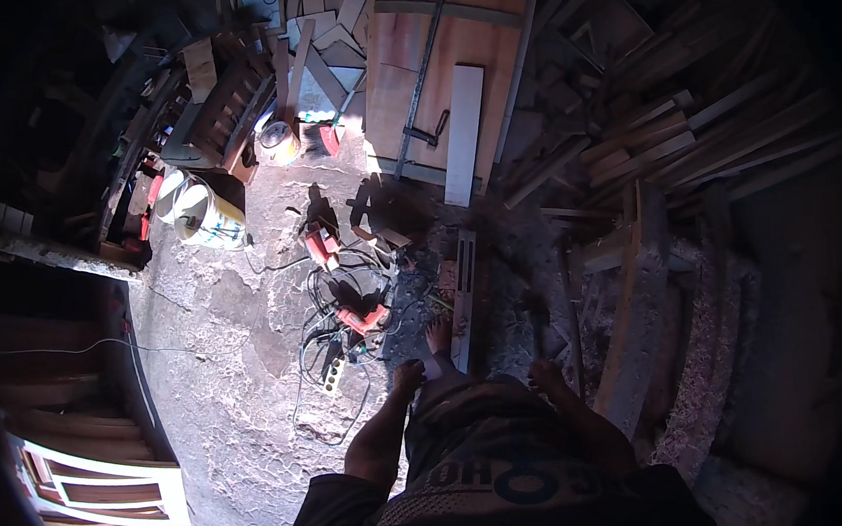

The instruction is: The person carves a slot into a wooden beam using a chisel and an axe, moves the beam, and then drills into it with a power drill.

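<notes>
My left hand hangs beside my left thigh with its fingers curled in, and nothing shows in it. On the other side, my right hand is low by my right thigh in deep shadow, its fingers also curled. A dark upright shape rises just beyond it; whether I hold it is too dark to make out. My bare foot stands beside a long narrow wooden piece. Left of the foot, a red power tool lies among tangled cables, near a pale power strip.
Another red power tool lies farther off. Buckets stand at the left, near a red dustpan. Ahead, a large wooden panel bears a bar clamp and a pale board. Timber lengths are piled at right.
</notes>
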Tool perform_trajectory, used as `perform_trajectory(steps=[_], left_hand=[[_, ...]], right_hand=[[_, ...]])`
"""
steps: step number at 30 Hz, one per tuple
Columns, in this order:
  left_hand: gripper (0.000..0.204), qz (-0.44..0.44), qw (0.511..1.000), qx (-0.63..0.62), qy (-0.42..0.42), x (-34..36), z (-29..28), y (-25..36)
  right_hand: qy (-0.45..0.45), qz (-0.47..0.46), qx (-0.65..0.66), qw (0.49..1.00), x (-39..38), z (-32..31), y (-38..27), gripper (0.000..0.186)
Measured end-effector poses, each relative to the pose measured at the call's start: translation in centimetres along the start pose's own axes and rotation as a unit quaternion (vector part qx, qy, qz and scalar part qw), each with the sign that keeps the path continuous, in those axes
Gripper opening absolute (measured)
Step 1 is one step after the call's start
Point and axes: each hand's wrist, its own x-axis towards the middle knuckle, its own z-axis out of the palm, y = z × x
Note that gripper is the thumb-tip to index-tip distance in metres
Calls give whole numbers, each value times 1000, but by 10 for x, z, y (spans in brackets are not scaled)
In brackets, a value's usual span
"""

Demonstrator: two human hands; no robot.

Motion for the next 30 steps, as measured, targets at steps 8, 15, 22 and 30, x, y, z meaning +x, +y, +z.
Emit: perform_trajectory(steps=[8, 15, 22, 30], left_hand=[[31, -2, 1000, 5, 4, -13, 6, 23], [29, 17, 1000, 9, 5, -14, 10, 15], [32, 25, 999, 4, 20, -12, 12, 5], [32, 22, 1000, -15, 2, -15, 9, -3]], right_hand=[[22, 6, 40, 999, 0, -1, 6, 30], [19, 19, 50, 998, 3, 0, 6, 25], [26, 7, 56, 998, -6, -3, 0, 25], [24, 4, 56, 998, -6, -1, 1, 24]])
